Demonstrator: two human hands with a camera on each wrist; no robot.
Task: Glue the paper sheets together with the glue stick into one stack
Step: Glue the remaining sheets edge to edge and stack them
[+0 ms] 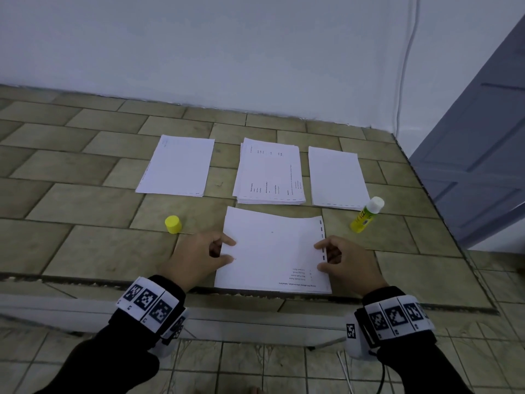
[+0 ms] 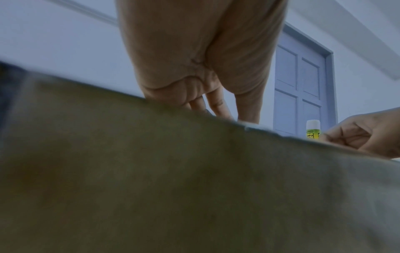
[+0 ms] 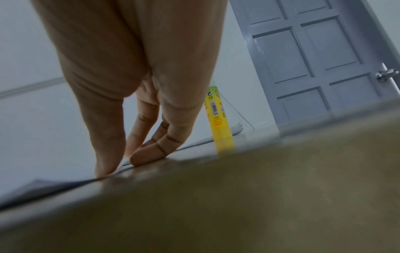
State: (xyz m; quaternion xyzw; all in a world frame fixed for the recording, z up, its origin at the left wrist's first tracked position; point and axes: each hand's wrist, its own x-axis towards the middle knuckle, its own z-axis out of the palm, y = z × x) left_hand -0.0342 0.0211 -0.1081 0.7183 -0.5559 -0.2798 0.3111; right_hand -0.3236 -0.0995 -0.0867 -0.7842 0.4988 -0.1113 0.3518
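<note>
A near stack of white sheets [image 1: 272, 251] lies on the tiled ledge in front of me, its far edge slightly bowed. My left hand [image 1: 228, 250] rests thumb and fingertip on its left edge. My right hand [image 1: 321, 256] does the same on the punched right edge. In the wrist views the fingers [image 2: 218, 109] [image 3: 149, 154] point straight down and touch the paper edge and tile. The yellow glue stick [image 1: 366, 214] [image 3: 218, 116] [image 2: 312, 130] stands uncapped right of the stack. Its yellow cap [image 1: 173, 224] sits on the left.
Three more paper piles lie farther back: a blank left pile [image 1: 177, 166], a printed middle pile [image 1: 268, 172] and a blank right pile [image 1: 336, 177]. The ledge's front edge [image 1: 85, 280] drops off just under my wrists. A grey door [image 1: 483, 137] stands at right.
</note>
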